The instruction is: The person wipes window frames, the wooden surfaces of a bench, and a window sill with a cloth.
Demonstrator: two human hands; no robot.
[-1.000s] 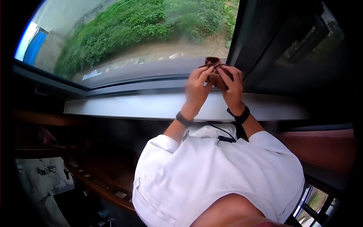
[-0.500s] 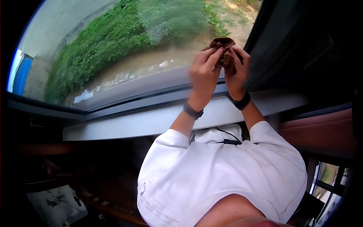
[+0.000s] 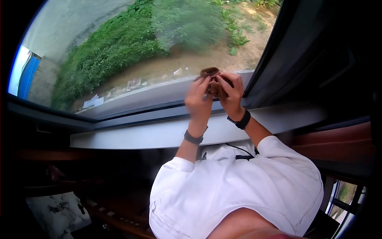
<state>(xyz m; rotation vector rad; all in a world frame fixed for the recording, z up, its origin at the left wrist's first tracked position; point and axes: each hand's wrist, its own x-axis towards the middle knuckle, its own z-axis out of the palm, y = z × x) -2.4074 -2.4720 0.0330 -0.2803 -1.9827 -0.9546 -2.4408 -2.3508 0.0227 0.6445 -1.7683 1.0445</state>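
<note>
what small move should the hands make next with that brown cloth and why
Probably ease the brown cloth a little flatter between the left hand and right hand: both hold it, and it is bunched and folded in front of the window, so loosening it would likely expose more of its surface.

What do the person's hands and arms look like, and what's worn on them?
The left hand and right hand are ungloved. A broad dark left wristband and matching right wristband circle the wrists. The white top has loose sleeves, leaving the forearms bare; no cable shows along either.
</note>
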